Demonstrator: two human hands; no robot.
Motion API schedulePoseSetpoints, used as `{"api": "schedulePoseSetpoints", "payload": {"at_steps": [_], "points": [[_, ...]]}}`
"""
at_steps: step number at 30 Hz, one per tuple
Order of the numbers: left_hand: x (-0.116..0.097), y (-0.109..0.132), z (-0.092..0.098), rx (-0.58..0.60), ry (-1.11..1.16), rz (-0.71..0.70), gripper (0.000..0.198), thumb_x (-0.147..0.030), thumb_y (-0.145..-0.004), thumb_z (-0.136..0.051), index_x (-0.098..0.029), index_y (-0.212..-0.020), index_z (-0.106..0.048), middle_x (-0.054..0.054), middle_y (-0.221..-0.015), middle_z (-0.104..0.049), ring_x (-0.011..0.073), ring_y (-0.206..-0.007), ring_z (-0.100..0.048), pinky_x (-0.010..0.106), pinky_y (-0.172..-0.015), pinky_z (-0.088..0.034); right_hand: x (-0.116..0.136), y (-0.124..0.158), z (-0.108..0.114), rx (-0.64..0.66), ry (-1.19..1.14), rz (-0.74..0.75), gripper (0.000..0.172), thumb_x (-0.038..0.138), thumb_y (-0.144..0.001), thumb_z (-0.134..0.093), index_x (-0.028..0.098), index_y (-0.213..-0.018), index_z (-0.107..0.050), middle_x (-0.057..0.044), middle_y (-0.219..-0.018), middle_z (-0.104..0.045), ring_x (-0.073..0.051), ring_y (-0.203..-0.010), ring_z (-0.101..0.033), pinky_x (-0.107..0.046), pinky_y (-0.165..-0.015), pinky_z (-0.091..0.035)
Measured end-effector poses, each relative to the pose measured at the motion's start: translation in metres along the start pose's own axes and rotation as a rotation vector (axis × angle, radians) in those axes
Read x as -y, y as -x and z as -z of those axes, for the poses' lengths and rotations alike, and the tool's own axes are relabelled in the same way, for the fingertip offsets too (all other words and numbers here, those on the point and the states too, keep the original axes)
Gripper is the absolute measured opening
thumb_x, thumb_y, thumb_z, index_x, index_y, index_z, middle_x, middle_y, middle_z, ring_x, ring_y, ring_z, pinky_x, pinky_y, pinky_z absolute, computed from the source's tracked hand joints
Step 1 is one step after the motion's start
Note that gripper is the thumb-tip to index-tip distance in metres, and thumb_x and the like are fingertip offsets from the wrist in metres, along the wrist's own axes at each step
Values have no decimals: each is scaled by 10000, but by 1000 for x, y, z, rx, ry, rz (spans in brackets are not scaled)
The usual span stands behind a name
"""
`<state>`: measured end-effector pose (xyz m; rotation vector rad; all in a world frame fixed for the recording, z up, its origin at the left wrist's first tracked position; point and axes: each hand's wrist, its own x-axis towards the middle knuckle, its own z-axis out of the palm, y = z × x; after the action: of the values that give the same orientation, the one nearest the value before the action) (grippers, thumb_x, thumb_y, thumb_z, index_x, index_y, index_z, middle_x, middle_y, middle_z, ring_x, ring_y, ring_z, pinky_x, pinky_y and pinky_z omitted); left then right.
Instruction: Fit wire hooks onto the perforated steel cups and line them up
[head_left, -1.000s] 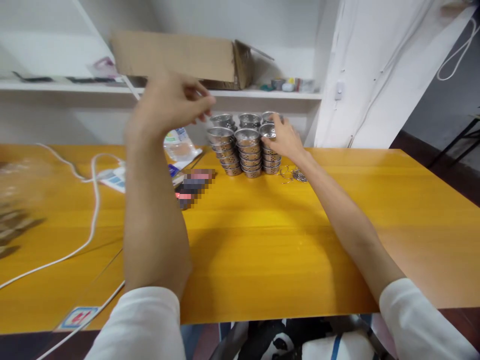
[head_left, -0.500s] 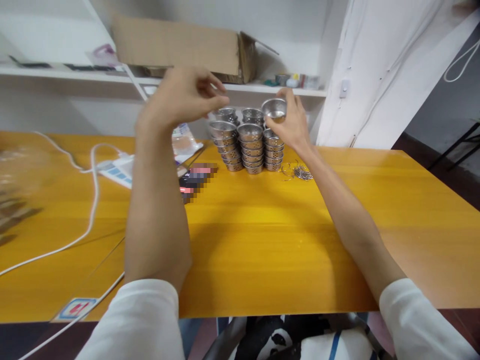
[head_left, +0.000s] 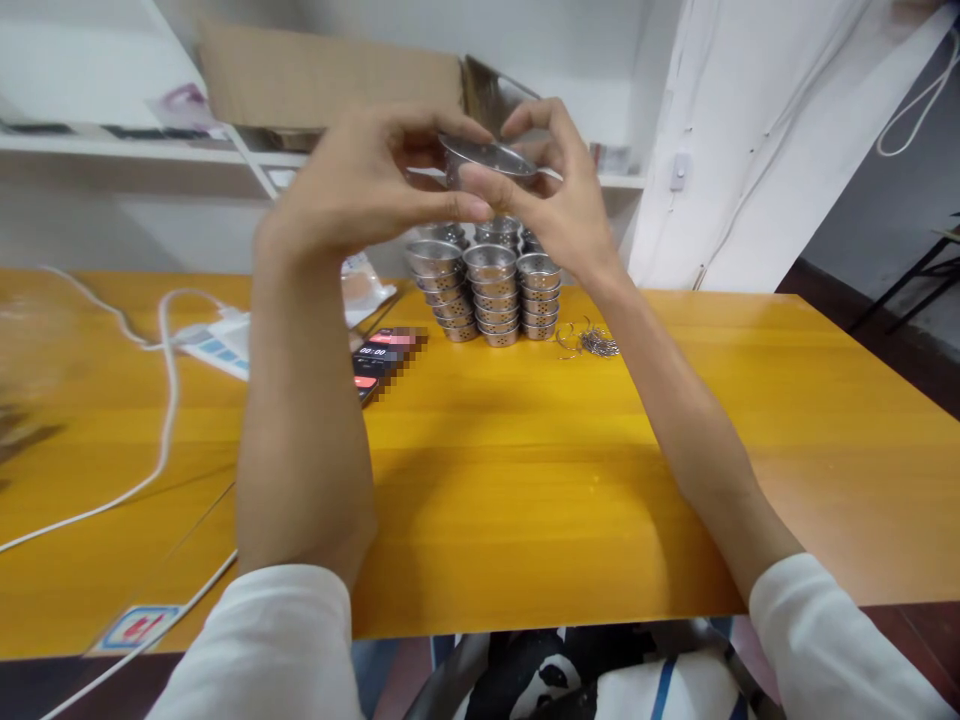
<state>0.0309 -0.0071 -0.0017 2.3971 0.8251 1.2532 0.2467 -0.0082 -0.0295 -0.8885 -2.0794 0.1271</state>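
Two bare hands meet around one metal cup (head_left: 491, 160), raised above the front of the cup stacks (head_left: 495, 300). The left hand (head_left: 367, 180) and the right hand (head_left: 566, 190) both grip it between thumb and fingers, hiding parts of the stacks behind. These stacks are nested, perforated metal cups, standing upright in rows. Just right of them lies a small heap of thin metal rings (head_left: 598, 343). Left of them are a plastic packet (head_left: 365, 288) and a phone (head_left: 386, 355) reading "00:00", partly pixelated. Farther left, a white cable (head_left: 171, 400) curls; nearer the viewer, a blue-bordered sticker (head_left: 141, 628) has a red mark too blurred to read. Everything rests on a glossy yellow-orange table (head_left: 525, 500). Above and behind the stacks, a white shelf (head_left: 150, 150) holds a cardboard box (head_left: 330, 80); to their right, a white wall bears a switch (head_left: 679, 172).
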Motion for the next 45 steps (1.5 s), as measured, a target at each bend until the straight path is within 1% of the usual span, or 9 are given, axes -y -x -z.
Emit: {"api": "schedulePoseSetpoints", "payload": {"at_steps": [3, 7, 11, 15, 18, 22, 29, 37, 45], "points": [[-4, 3, 0, -26, -13, -1, 948, -681, -701, -994, -167, -1441, -701, 94, -1359, -752, 232, -1142, -704, 473, -1064, -569, -3, -2, -2, -174, -130, 51, 578, 788, -926, -715, 442, -1356, -545, 52, -1392, -711, -204, -1326, -642, -345, -1054, -610], [-10, 4, 2, 18, -56, 8, 1007, -573, -788, -983, -124, -1574, -541, 94, -1330, -718, 229, -1192, -682, 437, -1073, -538, -7, -7, 0, -154, -249, 60, 518, 702, -985, -736, 326, -1275, -530, 3, -1426, -707, -158, -1325, -663, -288, -1062, -615], [-13, 1, -8, 29, -5, 70, 862, -361, -848, -945, -117, -1563, -530, 96, -1415, -695, 259, -1272, -687, 447, -1134, -523, -37, -6, 16, -123, -428, 12, 384, 606, -1120, -562, 253, -1267, -531, -45, -1139, -785, -162, -980, -787, -282, -797, -659], [-2, 21, -68, 135, 107, 218, 738, -285, -772, -910, -179, -1443, -623, 85, -1423, -717, 325, -1336, -694, 493, -1149, -543, -103, 24, 22, -112, -77, -129, 375, 490, -1155, -480, 182, -1129, -692, -62, -953, -799, -177, -828, -772, -290, -740, -612], [14, 62, -133, 305, 235, 174, 707, -298, -686, -943, -216, -1337, -680, 96, -1389, -743, 357, -1310, -707, 539, -1162, -539, -139, 61, 10, 283, 290, -154, 188, 219, -1029, -628, 143, -987, -796, -97, -982, -836, -219, -899, -779, -325, -863, -581], [33, 119, -186, 434, 258, 188, 737, -403, -690, -977, -235, -1349, -693, 132, -1415, -730, 378, -1339, -679, 587, -1206, -495, -139, 93, -19, 658, 633, 38, 281, 145, -1001, -624, 158, -1204, -817, -142, -1236, -823, -263, -1088, -779, -314, -867, -533], [43, 143, -187, 427, 148, 178, 814, -532, -778, -944, -276, -1484, -631, 137, -1438, -684, 370, -1338, -660, 572, -1219, -480, -121, 91, -52, 836, 857, 331, 324, 71, -1050, -519, 116, -1230, -786, -197, -1209, -801, -300, -1139, -777, -347, -820, -508], [40, 149, -188, 465, 89, 137, 954, -541, -860, -865, -288, -1671, -431, 173, -1491, -624, 412, -1421, -584, 619, -1243, -459, -120, 94, -50, 811, 886, 243, 319, 116, -1078, -497, 119, -1260, -759, -215, -1224, -788, -317, -1100, -782, -365, -781, -491], [38, 150, -186, 448, 154, 213, 1027, -540, -828, -900, -276, -1682, -394, 186, -1644, -534, 419, -1534, -521, 618, -1317, -389, -114, 92, -23, 533, 787, 135, 322, 141, -1080, -489, 110, -1300, -723, -201, -1273, -744, -312, -1152, -714, -377, -899, -507]]}}
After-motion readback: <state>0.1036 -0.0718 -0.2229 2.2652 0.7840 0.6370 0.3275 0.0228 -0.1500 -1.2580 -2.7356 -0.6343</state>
